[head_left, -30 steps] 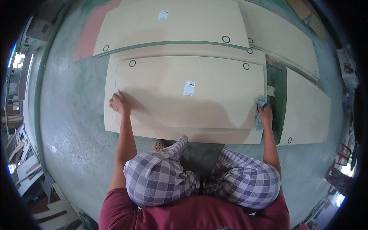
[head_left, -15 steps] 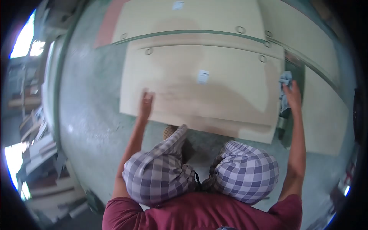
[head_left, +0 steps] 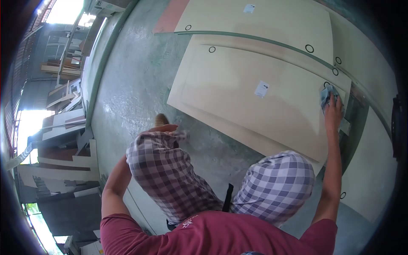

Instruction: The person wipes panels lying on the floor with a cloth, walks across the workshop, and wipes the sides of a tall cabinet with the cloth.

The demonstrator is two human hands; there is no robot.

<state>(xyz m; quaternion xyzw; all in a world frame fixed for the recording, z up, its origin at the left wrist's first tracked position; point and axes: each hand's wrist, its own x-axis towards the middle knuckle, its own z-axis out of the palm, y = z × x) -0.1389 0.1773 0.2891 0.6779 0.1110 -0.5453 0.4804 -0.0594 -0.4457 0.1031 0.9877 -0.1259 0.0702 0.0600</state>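
A crumpled light-blue cloth [head_left: 325, 98] is under the fingers of my right hand [head_left: 333, 112], which presses it on the right end of a flat cream panel [head_left: 229, 80]. One black ring mark [head_left: 212, 49] shows near the panel's upper left corner, and another is partly covered by the cloth. A white printed label [head_left: 262, 89] sits near the panel's middle. My left hand [head_left: 165, 128] lies over my left knee, fingers stretched out and holding nothing.
Another labelled panel [head_left: 259, 25] lies beyond, with a green strip [head_left: 255, 39] along its near edge. More panels [head_left: 374, 157] lie at the right. Offcut boards [head_left: 63, 165] are piled at the far left. My shoe [head_left: 161, 119] stands on the concrete floor [head_left: 131, 80].
My right hand has brought the cloth from the gap beside the panel onto its right end. My left hand has drawn back from above the panel to my knee. The view has turned.
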